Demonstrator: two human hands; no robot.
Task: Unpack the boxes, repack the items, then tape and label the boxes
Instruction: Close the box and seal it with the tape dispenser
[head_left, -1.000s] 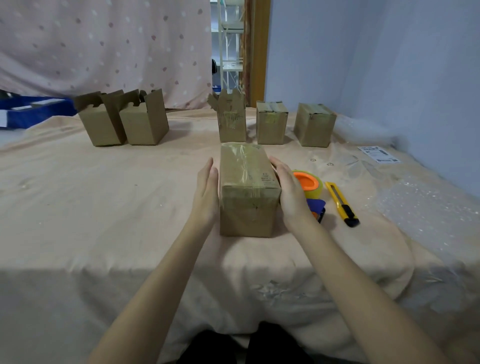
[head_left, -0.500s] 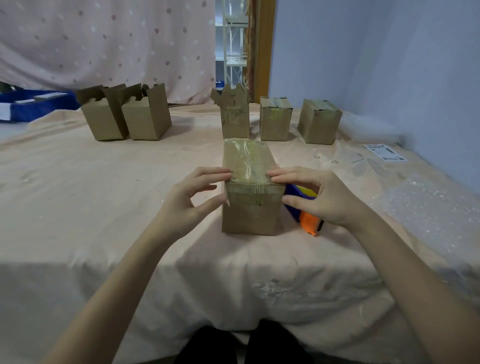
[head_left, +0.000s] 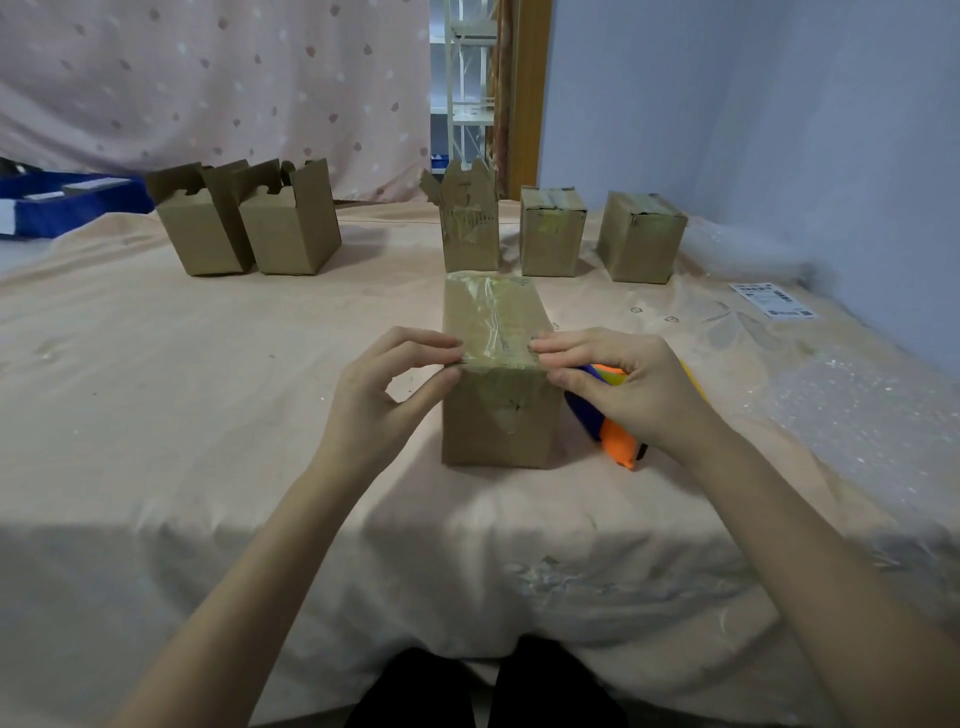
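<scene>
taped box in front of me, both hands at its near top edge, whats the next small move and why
Probably peel up the tape end. Left hand and right hand pinch the near top corners of the taped box, which is sealed by clear tape along its top and down the front. The knife isn't visible; the tape dispenser lies beside the box.

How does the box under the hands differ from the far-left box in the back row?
The near box is taped shut and lies lengthwise; the far-left box stands upright with its flaps open. The left hand and right hand pinch the near box's front top edge; nothing touches the far-left box. Both are plain brown cardboard on the cloth-covered table.
</scene>
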